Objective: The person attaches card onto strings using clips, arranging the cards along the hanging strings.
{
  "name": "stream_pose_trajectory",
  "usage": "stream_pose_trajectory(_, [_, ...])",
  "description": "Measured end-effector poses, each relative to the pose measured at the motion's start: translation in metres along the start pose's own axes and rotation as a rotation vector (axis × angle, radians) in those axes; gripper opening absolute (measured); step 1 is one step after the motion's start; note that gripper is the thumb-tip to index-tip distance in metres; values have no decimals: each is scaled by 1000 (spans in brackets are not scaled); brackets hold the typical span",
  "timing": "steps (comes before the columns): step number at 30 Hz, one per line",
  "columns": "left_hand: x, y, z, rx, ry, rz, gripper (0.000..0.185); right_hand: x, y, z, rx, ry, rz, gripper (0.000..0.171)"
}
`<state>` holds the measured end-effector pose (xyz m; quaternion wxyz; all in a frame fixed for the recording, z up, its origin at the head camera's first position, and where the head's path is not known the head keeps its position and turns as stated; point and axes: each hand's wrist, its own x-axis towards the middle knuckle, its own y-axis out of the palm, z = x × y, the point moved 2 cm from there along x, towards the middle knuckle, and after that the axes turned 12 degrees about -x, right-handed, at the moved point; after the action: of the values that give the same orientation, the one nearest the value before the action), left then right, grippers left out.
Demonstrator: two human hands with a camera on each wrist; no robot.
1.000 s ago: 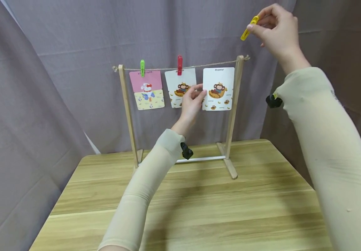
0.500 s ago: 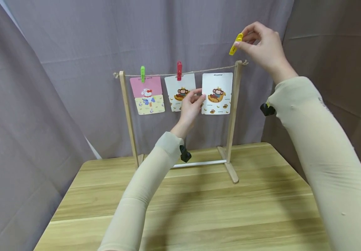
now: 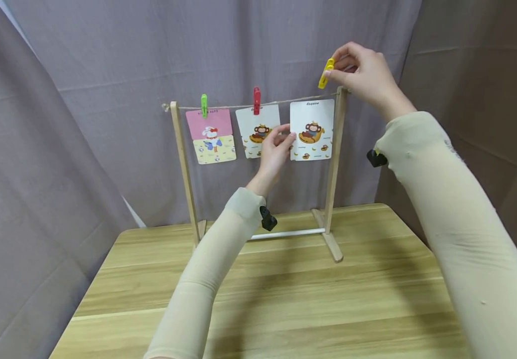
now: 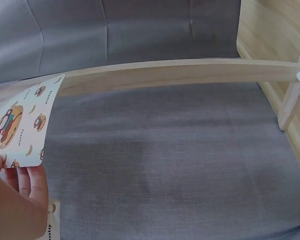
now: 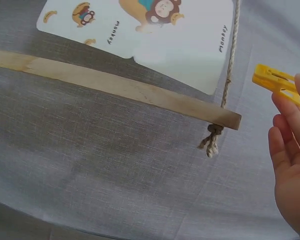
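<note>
My left hand (image 3: 274, 154) pinches the left edge of a white monkey card (image 3: 312, 130) between thumb and fingers. The card stands upright at the right end of the twine (image 3: 303, 99), its top edge near the line. Above the right post, my right hand (image 3: 364, 75) pinches a yellow clothespin (image 3: 326, 74), pointing downward. In the right wrist view the yellow clothespin (image 5: 277, 82) is apart from both twine and card. A red clothespin (image 3: 256, 100) holds a second monkey card (image 3: 246, 122) on the twine, partly behind my left hand. A green clothespin (image 3: 204, 105) holds a pink-and-yellow rabbit card (image 3: 209, 122).
A wooden rack carries the twine between its left post (image 3: 184, 174) and right post (image 3: 334, 169). A white bar (image 3: 292, 233) joins its feet low down. The rack stands near the back of a wooden table (image 3: 330, 304), in front of grey curtains (image 3: 106, 75).
My right hand has come down and left with the yellow clothespin, closer to the twine. My left hand keeps hold of the card, which has stayed almost in place.
</note>
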<state>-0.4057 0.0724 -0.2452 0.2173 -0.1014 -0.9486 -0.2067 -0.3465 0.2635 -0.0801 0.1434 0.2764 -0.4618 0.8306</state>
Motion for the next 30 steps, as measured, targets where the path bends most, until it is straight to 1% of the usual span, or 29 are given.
stream_pose_trajectory(5, [1, 0, 2, 1, 8, -7, 29, -1, 4, 1, -47, -4, 22, 40])
stream_pose_trajectory(11, [2, 1, 3, -5, 25, -4, 30, -1, 4, -1, -73, -23, 27, 42])
stream_pose_trajectory(16, [2, 1, 3, 3, 10, -9, 30, -2, 8, -1, -79, -30, 45, 42])
stream_pose_trajectory(24, [1, 1, 2, 11, -16, -2, 30, -7, 11, 0, -87, -10, 76, 43])
stream_pose_trajectory(30, [0, 3, 3, -17, -29, -7, 29, -6, 11, -4, -79, 21, 97, 41])
